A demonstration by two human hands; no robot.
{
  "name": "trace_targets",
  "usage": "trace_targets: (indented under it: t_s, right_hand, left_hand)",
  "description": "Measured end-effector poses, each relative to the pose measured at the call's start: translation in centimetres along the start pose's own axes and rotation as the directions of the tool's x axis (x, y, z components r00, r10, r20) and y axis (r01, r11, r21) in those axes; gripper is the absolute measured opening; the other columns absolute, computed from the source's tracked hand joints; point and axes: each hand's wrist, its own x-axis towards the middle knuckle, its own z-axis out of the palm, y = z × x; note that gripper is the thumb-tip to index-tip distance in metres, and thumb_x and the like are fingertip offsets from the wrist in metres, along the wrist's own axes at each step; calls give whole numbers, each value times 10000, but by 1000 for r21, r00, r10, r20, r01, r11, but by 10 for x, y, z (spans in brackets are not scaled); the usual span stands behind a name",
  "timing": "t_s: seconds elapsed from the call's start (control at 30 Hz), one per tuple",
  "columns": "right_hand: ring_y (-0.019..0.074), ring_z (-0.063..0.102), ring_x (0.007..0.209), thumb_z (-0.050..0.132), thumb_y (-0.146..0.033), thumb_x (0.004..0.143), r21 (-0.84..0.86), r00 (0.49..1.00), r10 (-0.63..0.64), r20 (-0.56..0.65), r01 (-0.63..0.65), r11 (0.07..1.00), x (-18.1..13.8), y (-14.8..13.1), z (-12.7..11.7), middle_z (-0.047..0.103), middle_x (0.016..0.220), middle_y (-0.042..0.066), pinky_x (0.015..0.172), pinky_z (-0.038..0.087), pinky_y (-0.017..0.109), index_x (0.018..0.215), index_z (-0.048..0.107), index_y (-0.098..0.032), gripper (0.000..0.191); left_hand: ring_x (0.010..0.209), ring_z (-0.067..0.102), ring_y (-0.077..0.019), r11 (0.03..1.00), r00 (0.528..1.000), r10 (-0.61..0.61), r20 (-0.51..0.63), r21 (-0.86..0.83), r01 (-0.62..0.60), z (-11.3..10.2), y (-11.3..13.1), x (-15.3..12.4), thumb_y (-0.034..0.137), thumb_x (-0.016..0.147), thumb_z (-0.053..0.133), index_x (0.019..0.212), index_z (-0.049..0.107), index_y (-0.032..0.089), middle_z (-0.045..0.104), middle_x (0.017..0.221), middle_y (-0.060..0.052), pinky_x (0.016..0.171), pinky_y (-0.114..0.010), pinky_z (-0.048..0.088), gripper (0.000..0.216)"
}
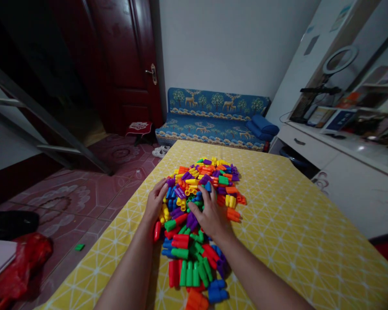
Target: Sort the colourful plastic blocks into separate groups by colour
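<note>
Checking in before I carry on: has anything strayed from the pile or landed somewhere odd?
One green block lies on the floor left of the table, apart from the block pile under the left hand and right hand.

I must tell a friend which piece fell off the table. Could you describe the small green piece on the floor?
Start at the yellow table, then look left to the reddish tiled floor. One green block lies alone there beside the table's edge, away from the colourful pile.

Both my forearms extend forward, bare. My left hand (155,201) lies palm-down and slightly cupped, its fingers (163,186) together. My right hand (210,213) lies palm-down, fingers spread and curled.
</note>
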Motion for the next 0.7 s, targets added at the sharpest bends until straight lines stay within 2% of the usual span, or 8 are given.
trace_targets:
  t_s: [0.13, 0.27, 0.33, 0.4, 0.47, 0.53, 0.6, 0.7]
  right_hand:
    - [371, 190, 1472, 508, -627, 881, 5, 994, -105, 43, 105, 994, 14, -8, 14, 111, 1620, 168, 1151, 252, 551, 1483, 384, -209, 743]
    - [410, 156, 1470, 504, -663, 868, -20, 958, -259, 122, 264, 964, 20, -16, -1, 211, 1612, 94, 1130, 178, 655, 1453, 440, -329, 677]
    - [355, 299, 1433, 481, -604, 910, 3, 939, -344, 27, 344, 939, 26, -8, -21, 346, 1559, 77, 1134, 260, 574, 1373, 542, -328, 542]
    - [272, 471, 1321, 450, -525, 949, 33, 912, -380, -151, 389, 921, 43, 15, -41, 518, 1430, 80, 1107, 352, 453, 1251, 643, -277, 436]
    - [229, 551, 1216, 414, -493, 960, 60, 896, -306, -322, 341, 938, 70, 52, -58, 639, 1258, 84, 1086, 379, 395, 1115, 697, -231, 416]
    - [232, 555, 1195, 347, -512, 956, 98, 910, -80, -408, 130, 987, 103, 96, -69, 655, 1204, 115, 1078, 384, 386, 1078, 692, -184, 491]
    - [258, 526, 1230, 284, -533, 949, 119, 906, 157, -394, -119, 986, 133, 137, -74, 618, 1260, 164, 1080, 373, 417, 1160, 649, -137, 578]
    - [320, 501, 1266, 302, -591, 917, 121, 907, 301, -295, -277, 953, 163, 180, -68, 574, 1313, 229, 1072, 358, 501, 1264, 588, -93, 670]
  left_hand:
    - [1339, 471, -310, 1000, 999, -28, -47, 5, 28, -4, -4, 2, 571, 781, 648, 1152, 709, 162, 612, 1348, -109, 1169, -443, 279, 555]
    - [1323, 485, -318, 999, 997, -35, -73, 4, 35, -7, -8, 4, 567, 770, 661, 1150, 707, 151, 613, 1345, -116, 1152, -451, 308, 565]
    - [1319, 490, -314, 999, 997, -42, -70, -1, 42, -7, -9, 4, 564, 781, 653, 1150, 707, 161, 618, 1340, -107, 1148, -450, 314, 549]
    - [1323, 486, -311, 999, 996, -49, -71, -4, 49, -6, -10, 3, 563, 786, 650, 1145, 711, 172, 620, 1340, -95, 1151, -446, 312, 534]
    - [1325, 483, -314, 999, 996, -47, -79, -2, 47, -6, -10, 3, 567, 775, 659, 1135, 717, 169, 622, 1338, -96, 1154, -444, 309, 540]
    - [1323, 485, -317, 999, 995, -49, -86, 0, 49, -5, -9, 3, 573, 769, 661, 1140, 716, 160, 621, 1337, -104, 1154, -445, 310, 558]
    - [1326, 483, -314, 998, 994, -55, -91, 3, 55, -4, -9, 3, 578, 775, 652, 1153, 711, 156, 616, 1343, -110, 1158, -447, 303, 570]
    - [1341, 466, -313, 998, 994, -59, -89, 15, 61, -3, -8, 2, 587, 785, 638, 1141, 720, 166, 606, 1357, -105, 1171, -447, 282, 557]
